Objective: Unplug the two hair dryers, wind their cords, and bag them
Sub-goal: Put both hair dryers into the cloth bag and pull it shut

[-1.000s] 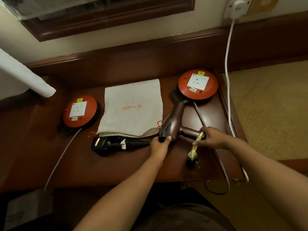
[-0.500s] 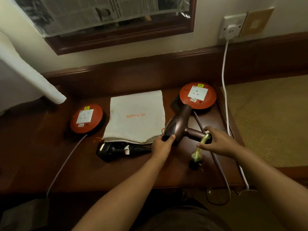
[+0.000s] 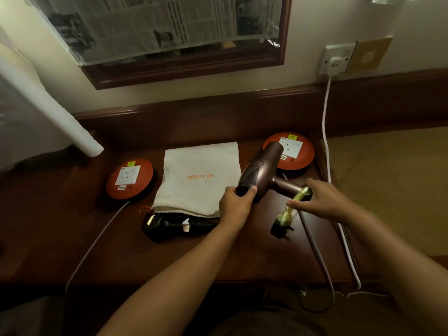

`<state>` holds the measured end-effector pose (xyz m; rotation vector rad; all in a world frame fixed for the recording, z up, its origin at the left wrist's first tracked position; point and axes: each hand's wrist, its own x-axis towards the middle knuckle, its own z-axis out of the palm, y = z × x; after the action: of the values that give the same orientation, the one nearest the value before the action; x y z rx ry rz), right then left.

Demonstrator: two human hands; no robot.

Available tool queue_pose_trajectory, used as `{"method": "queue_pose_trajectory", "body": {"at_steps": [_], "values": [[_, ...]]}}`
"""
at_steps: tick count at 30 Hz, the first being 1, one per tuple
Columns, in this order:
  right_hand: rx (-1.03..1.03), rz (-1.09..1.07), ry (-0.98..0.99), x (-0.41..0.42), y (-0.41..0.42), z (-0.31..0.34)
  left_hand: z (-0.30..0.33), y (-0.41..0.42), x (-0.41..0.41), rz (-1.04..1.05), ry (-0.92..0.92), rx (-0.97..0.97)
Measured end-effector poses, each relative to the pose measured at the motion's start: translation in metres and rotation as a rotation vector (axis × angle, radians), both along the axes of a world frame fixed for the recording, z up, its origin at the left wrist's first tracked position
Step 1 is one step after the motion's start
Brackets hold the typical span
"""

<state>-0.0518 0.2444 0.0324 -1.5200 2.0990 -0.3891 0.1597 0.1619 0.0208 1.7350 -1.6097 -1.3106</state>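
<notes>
Black dryer (image 3: 169, 225) partly under bag (image 3: 198, 175)

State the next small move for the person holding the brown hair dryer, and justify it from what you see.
Probably swing the brown metallic hair dryer toward the white cloth drawstring bag: the left hand grips its rear, the right hand its handle end, the black plug dangles free, and the bag's opening faces the person.

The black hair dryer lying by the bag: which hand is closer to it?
Left. The left hand grips the brown hair dryer's rear end just above the black hair dryer; the right hand holds the handle farther right.
</notes>
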Motion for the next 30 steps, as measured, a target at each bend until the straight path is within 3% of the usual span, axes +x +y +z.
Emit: {"method": "queue_pose_trajectory", "body": {"at_steps": [16, 22, 30], "values": [[-0.059, -0.05, -0.162, 0.039, -0.027, 0.002, 0.014, -0.046, 0.072, -0.077, 0.019, -0.094], [-0.074, 0.038, -0.124, 0.062, -0.026, -0.004, -0.01, -0.064, 0.12, -0.151, -0.234, -0.163], [-0.008, 0.11, -0.13, 0.104, -0.014, -0.025, -0.041, -0.098, 0.183, -0.532, -0.765, -0.382]]}}
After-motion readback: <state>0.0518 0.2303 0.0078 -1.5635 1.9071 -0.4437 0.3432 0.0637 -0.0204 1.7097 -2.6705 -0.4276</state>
